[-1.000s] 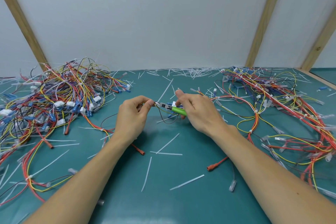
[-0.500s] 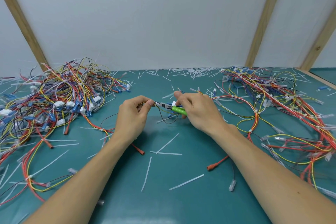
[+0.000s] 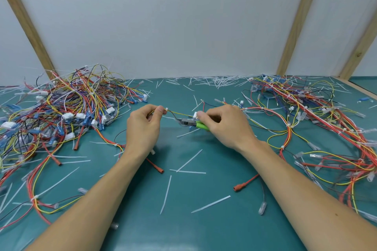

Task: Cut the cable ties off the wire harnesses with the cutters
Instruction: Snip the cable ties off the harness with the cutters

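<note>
Nearest the camera, cut ties [image 3: 210, 204] lie scattered over the green mat [image 3: 183, 230], presumably dropped where each snip left them. Above the mat's middle, the left hand [image 3: 142, 128] pinches a thin yellow wire [image 3: 179, 113] between thumb and forefinger, just beside a small white tie [image 3: 166, 109] that sits at the fingertips; holding there likely keeps the tie exposed and the wire taut. The right hand [image 3: 226, 126] pinches the other end of that stretch at a white connector [image 3: 195, 115] with its thumb and forefinger, while its curled fingers grip the green handles of the cutters [image 3: 191, 123] in the palm. The grey blades point left, below the wire and apart from the tie, so the tool seems parked while both hands tension the wire; whether the blades are parted cannot be told. Farther left sits a harness pile [image 3: 67, 108], and farther right another pile [image 3: 326, 118] sprawls, from which the held wire runs. Along the white wall [image 3: 183, 26], more offcuts [image 3: 220, 81] gather, probably swept aside.
</note>
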`<action>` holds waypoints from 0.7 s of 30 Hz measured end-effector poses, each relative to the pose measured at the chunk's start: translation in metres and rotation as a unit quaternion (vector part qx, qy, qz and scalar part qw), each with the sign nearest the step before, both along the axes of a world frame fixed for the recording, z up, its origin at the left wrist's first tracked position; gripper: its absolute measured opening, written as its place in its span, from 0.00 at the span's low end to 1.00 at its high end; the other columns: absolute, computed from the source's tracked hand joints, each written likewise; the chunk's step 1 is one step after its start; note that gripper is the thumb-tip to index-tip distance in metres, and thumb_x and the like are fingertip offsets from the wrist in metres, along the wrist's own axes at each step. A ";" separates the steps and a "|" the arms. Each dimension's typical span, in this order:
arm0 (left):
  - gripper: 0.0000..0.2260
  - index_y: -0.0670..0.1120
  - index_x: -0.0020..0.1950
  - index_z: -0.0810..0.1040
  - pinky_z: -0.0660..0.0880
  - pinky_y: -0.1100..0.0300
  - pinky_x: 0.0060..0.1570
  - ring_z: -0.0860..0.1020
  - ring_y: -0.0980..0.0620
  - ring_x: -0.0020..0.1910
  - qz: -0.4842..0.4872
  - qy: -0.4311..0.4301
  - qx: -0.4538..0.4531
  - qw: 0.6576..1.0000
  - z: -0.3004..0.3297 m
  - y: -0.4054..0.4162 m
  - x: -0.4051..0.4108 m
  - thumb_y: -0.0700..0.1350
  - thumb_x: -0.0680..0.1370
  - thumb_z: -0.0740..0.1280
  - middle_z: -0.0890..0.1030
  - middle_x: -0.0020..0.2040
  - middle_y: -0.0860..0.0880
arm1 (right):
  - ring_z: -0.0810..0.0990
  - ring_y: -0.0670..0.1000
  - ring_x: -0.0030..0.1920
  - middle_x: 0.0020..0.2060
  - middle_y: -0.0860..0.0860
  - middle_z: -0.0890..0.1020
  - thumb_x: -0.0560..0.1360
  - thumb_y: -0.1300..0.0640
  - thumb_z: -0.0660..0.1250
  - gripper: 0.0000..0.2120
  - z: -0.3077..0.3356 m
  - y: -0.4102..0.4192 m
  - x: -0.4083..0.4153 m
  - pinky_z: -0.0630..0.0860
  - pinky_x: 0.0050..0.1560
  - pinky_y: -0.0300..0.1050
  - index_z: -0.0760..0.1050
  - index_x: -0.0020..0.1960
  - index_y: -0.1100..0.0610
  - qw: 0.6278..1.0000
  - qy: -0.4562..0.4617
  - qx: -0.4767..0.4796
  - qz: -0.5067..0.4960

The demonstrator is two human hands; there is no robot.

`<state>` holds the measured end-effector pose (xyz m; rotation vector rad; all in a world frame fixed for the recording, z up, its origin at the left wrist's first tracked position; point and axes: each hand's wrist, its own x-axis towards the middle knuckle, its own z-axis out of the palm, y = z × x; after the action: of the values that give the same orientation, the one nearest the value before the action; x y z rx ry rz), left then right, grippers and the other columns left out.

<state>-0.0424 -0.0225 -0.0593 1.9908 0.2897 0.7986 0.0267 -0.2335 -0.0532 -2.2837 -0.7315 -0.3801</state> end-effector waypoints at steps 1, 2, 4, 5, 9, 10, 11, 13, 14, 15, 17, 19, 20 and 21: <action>0.11 0.49 0.44 0.84 0.56 0.57 0.29 0.59 0.55 0.25 0.009 0.000 -0.006 1.000 0.000 0.001 0.000 0.48 0.82 0.66 0.64 0.21 0.55 | 0.63 0.51 0.30 0.26 0.53 0.66 0.80 0.43 0.65 0.24 0.001 0.000 -0.002 0.62 0.32 0.49 0.72 0.28 0.53 1.000 -0.006 -0.008 0.022; 0.11 0.49 0.44 0.84 0.56 0.58 0.28 0.60 0.55 0.24 0.016 0.001 -0.008 1.000 -0.001 0.003 0.001 0.48 0.82 0.66 0.65 0.21 0.56 | 0.61 0.51 0.30 0.27 0.53 0.65 0.79 0.46 0.66 0.23 0.002 0.001 -0.004 0.63 0.32 0.50 0.68 0.28 0.53 0.999 -0.008 -0.019 0.043; 0.11 0.48 0.42 0.83 0.58 0.58 0.29 0.62 0.55 0.24 0.027 0.004 -0.012 1.000 -0.001 0.005 0.001 0.50 0.82 0.66 0.67 0.22 0.56 | 0.60 0.51 0.31 0.28 0.54 0.64 0.76 0.49 0.66 0.20 0.002 0.005 -0.008 0.64 0.32 0.51 0.64 0.32 0.56 0.995 -0.004 -0.052 0.086; 0.12 0.48 0.42 0.82 0.59 0.58 0.31 0.62 0.55 0.25 0.030 0.005 -0.015 0.999 -0.002 0.006 0.001 0.51 0.81 0.66 0.67 0.23 0.55 | 0.61 0.51 0.31 0.28 0.55 0.65 0.75 0.48 0.66 0.19 0.002 0.007 -0.010 0.65 0.32 0.50 0.65 0.33 0.58 0.992 -0.003 -0.074 0.104; 0.12 0.49 0.42 0.82 0.61 0.57 0.34 0.63 0.51 0.29 0.041 0.011 -0.023 0.999 -0.003 0.009 0.002 0.54 0.80 0.67 0.68 0.28 0.52 | 0.59 0.49 0.31 0.28 0.54 0.66 0.73 0.47 0.66 0.18 -0.002 0.008 -0.011 0.64 0.31 0.48 0.66 0.31 0.56 0.986 0.004 -0.094 0.136; 0.12 0.49 0.42 0.82 0.61 0.57 0.34 0.63 0.52 0.28 0.045 0.011 -0.024 0.999 -0.004 0.009 0.002 0.55 0.80 0.68 0.68 0.27 0.53 | 0.59 0.49 0.31 0.28 0.54 0.66 0.73 0.47 0.66 0.18 -0.003 0.008 -0.010 0.65 0.31 0.48 0.67 0.32 0.56 0.987 0.005 -0.091 0.136; 0.12 0.49 0.42 0.82 0.61 0.57 0.34 0.63 0.52 0.28 0.049 0.013 -0.026 0.998 -0.003 0.009 0.002 0.55 0.79 0.68 0.67 0.27 0.54 | 0.60 0.50 0.31 0.28 0.54 0.68 0.72 0.46 0.66 0.17 -0.004 0.008 -0.010 0.67 0.32 0.48 0.71 0.36 0.59 0.987 0.007 -0.089 0.134; 0.11 0.49 0.42 0.82 0.61 0.57 0.33 0.63 0.53 0.28 0.048 0.011 -0.031 0.998 -0.002 0.009 0.002 0.55 0.79 0.69 0.67 0.27 0.53 | 0.66 0.53 0.32 0.28 0.54 0.74 0.72 0.44 0.66 0.15 -0.005 0.008 -0.009 0.72 0.34 0.49 0.84 0.41 0.54 0.987 0.016 -0.094 0.130; 0.11 0.49 0.42 0.82 0.61 0.57 0.33 0.63 0.53 0.28 0.042 0.009 -0.032 0.999 -0.002 0.008 0.002 0.54 0.79 0.69 0.67 0.28 0.52 | 0.69 0.53 0.32 0.29 0.53 0.77 0.73 0.44 0.66 0.14 -0.005 0.008 -0.010 0.74 0.35 0.48 0.85 0.41 0.52 0.987 0.021 -0.093 0.129; 0.11 0.48 0.42 0.82 0.61 0.57 0.33 0.62 0.53 0.28 0.035 0.008 -0.035 0.999 -0.001 0.007 0.001 0.54 0.79 0.70 0.67 0.28 0.52 | 0.72 0.52 0.32 0.29 0.52 0.79 0.73 0.44 0.67 0.14 -0.004 0.008 -0.010 0.74 0.36 0.48 0.86 0.40 0.52 0.988 0.027 -0.085 0.129; 0.11 0.47 0.43 0.83 0.61 0.59 0.31 0.61 0.55 0.27 0.021 0.012 -0.061 0.998 0.002 0.003 0.000 0.52 0.79 0.69 0.66 0.26 0.55 | 0.75 0.49 0.31 0.29 0.49 0.81 0.74 0.48 0.70 0.12 -0.003 0.010 -0.012 0.76 0.38 0.47 0.85 0.37 0.54 0.991 0.038 -0.031 0.124; 0.10 0.47 0.45 0.84 0.59 0.64 0.25 0.60 0.56 0.24 -0.030 0.024 -0.172 0.984 0.009 0.002 -0.001 0.50 0.81 0.68 0.65 0.26 0.57 | 0.78 0.47 0.32 0.30 0.46 0.83 0.75 0.53 0.69 0.11 0.001 0.012 -0.012 0.77 0.39 0.47 0.85 0.37 0.55 0.995 0.009 0.063 0.073; 0.10 0.47 0.48 0.84 0.58 0.65 0.23 0.60 0.57 0.23 -0.081 0.029 -0.258 0.962 0.014 0.002 -0.001 0.49 0.82 0.66 0.66 0.28 0.57 | 0.80 0.46 0.34 0.33 0.45 0.84 0.75 0.53 0.67 0.10 0.003 0.011 -0.012 0.78 0.40 0.46 0.85 0.38 0.54 0.994 -0.024 0.102 0.022; 0.10 0.47 0.51 0.85 0.59 0.65 0.22 0.61 0.57 0.24 -0.143 0.030 -0.343 0.928 0.018 0.003 -0.001 0.47 0.82 0.64 0.66 0.30 0.56 | 0.82 0.46 0.37 0.36 0.44 0.85 0.74 0.54 0.66 0.09 0.006 0.009 -0.011 0.78 0.42 0.45 0.85 0.41 0.52 0.990 -0.061 0.121 -0.038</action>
<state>-0.0438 -0.0196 -0.0409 1.3502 0.2604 0.3715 0.0160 -0.2242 -0.0470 -2.0758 -0.6239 -0.6148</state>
